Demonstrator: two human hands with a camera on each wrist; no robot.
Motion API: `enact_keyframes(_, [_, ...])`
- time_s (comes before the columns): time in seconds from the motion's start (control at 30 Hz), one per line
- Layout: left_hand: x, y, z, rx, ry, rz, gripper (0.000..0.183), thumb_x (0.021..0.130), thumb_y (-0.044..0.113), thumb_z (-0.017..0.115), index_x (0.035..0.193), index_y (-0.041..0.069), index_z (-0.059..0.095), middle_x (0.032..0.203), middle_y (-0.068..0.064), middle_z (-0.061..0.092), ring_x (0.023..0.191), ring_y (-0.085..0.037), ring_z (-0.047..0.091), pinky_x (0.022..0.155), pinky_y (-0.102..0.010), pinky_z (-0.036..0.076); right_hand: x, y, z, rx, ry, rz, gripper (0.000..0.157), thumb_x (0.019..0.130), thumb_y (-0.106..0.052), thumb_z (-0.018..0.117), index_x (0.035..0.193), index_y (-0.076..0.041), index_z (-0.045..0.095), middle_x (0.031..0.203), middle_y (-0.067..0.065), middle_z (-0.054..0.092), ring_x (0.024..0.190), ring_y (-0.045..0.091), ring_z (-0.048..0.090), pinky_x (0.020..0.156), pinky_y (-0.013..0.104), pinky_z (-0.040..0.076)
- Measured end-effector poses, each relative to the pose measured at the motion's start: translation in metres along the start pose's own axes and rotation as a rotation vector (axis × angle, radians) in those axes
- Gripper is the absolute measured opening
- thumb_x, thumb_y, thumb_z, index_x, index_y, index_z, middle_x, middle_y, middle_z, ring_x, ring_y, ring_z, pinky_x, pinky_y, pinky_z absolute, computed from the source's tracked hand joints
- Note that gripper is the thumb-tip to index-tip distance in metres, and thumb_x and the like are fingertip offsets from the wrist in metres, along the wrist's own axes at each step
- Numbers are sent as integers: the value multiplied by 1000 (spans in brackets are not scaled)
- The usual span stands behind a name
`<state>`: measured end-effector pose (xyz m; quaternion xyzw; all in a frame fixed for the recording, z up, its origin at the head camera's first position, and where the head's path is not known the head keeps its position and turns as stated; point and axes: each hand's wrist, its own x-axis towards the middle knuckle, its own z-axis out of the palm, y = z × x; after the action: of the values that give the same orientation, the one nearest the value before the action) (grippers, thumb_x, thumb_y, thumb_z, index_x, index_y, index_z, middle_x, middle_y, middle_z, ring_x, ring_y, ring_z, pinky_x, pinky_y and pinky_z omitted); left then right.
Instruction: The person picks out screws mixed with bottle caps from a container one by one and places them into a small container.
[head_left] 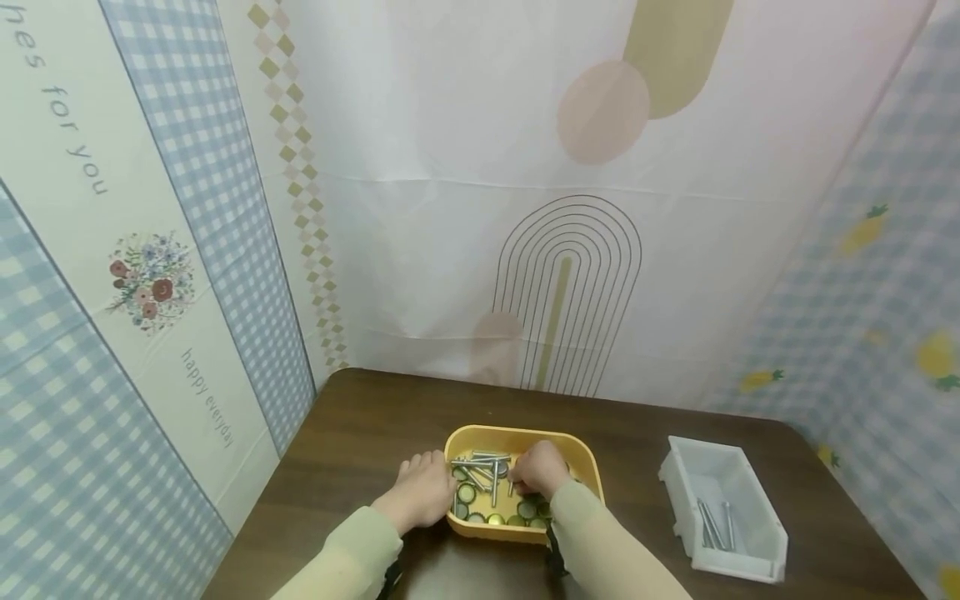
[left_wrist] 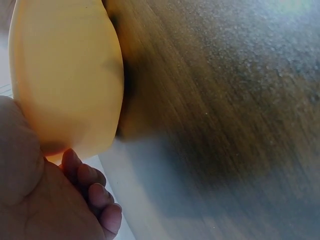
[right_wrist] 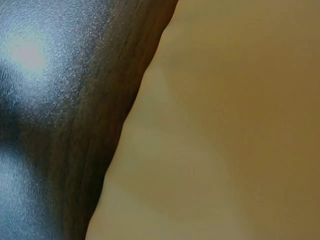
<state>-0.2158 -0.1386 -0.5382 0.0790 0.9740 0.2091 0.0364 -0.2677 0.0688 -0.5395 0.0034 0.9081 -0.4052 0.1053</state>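
A yellow plastic bin on the table holds a mix of silvery bolts and round bottle caps. My left hand holds the bin by its left end; in the left wrist view its bent fingers lie against the outer wall, and the thumb's tip is hidden. Inside the bin, toward its right half, my right hand points down, pinching a bolt at its fingertips. The right wrist view shows only the bin's yellow wall and the table, not the hand.
To the right stands a white open-fronted bin with a few long bolts in it. Both bins sit on a dark wooden table. Patterned cloths hang behind the table and along both sides.
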Motion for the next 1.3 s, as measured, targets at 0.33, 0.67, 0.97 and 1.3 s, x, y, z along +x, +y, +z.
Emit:
enact_keyframes(0.33, [-1, 3, -2, 14, -13, -11, 29, 96, 25, 48, 103, -3, 51, 89, -13, 49, 86, -30, 46, 80, -48, 35, 1, 0, 0, 3, -16, 14, 30, 72, 3, 70, 51, -11, 53, 47, 3, 56, 44, 15, 56, 45, 28, 43])
enact_keyframes(0.67, [-1, 5, -3, 36, -26, -31, 30, 96, 25, 50, 103, -3, 51, 91, -14, 49, 88, -31, 46, 83, -49, 34, -1, -2, -19, 128, -99, 23, 25, 73, 3, 63, 54, -9, 53, 54, 8, 61, 47, 16, 60, 51, 33, 51])
enact_keyframes(0.97, [2, 1, -1, 31, -41, -32, 31, 97, 27, 47, 105, -2, 51, 91, -12, 49, 89, -29, 45, 83, -48, 34, -9, 8, -70, 332, -105, 9, 5, 82, 1, 62, 83, 4, 59, 81, 16, 61, 65, 22, 65, 69, 42, 56])
enact_keyframes(1.3, [3, 0, 0, 23, -33, -14, 30, 95, 26, 48, 102, -2, 51, 89, -11, 48, 87, -29, 46, 81, -49, 34, -20, 41, -130, 304, -30, -13, 16, 82, -1, 65, 93, 7, 58, 89, 19, 62, 75, 26, 65, 73, 38, 55])
